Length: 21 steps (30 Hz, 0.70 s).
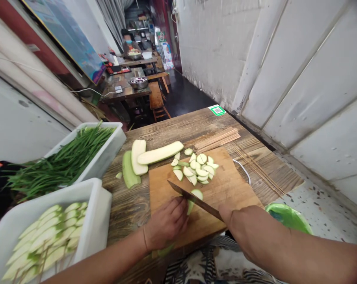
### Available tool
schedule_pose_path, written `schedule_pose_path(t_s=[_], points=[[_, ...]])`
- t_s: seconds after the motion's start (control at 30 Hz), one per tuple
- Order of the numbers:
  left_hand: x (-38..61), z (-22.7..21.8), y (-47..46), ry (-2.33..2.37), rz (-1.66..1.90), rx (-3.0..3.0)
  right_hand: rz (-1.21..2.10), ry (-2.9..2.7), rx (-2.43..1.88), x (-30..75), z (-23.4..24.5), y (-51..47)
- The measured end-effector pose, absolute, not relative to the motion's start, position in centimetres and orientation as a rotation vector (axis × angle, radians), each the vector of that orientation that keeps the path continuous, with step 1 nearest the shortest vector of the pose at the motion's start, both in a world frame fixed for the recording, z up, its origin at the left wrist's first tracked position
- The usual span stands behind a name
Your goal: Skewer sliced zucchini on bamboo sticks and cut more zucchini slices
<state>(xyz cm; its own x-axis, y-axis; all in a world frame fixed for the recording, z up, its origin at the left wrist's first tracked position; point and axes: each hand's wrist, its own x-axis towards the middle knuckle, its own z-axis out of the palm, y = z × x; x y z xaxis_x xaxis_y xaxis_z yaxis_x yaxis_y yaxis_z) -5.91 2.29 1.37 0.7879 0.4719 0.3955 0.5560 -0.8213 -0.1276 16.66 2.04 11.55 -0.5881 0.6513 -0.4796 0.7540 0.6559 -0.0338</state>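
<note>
My right hand point(240, 225) is clenched around the kitchen knife point(204, 206), its blade crossing over the zucchini piece point(197, 193) that my left hand point(168, 225) grasps on the cutting board point(225, 189). Cut zucchini chunks point(201, 172) lie just beyond my fingers. I judge this slicing; the next stroke calls for left fingertips tucked clear.

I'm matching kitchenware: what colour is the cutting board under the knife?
The cutting board is light brown, showing best in the head view.
</note>
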Motion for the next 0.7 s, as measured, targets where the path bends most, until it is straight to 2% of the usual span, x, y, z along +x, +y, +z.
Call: schedule_pose_path(t_s=[0.17,0.33,0.7], points=[[-5.9,1.5,2.2,-0.897,-0.436,-2.742,-0.301,2.459,1.097,16.6,10.2,2.3],[-6.7,0.8,1.6,-0.899,-0.349,-2.726,-0.316,2.466,1.122,16.6,11.3,2.3],[-6.4,0.5,1.6,-0.847,-0.536,-2.690,-0.339,2.500,1.133,16.7,12.8,1.1]])
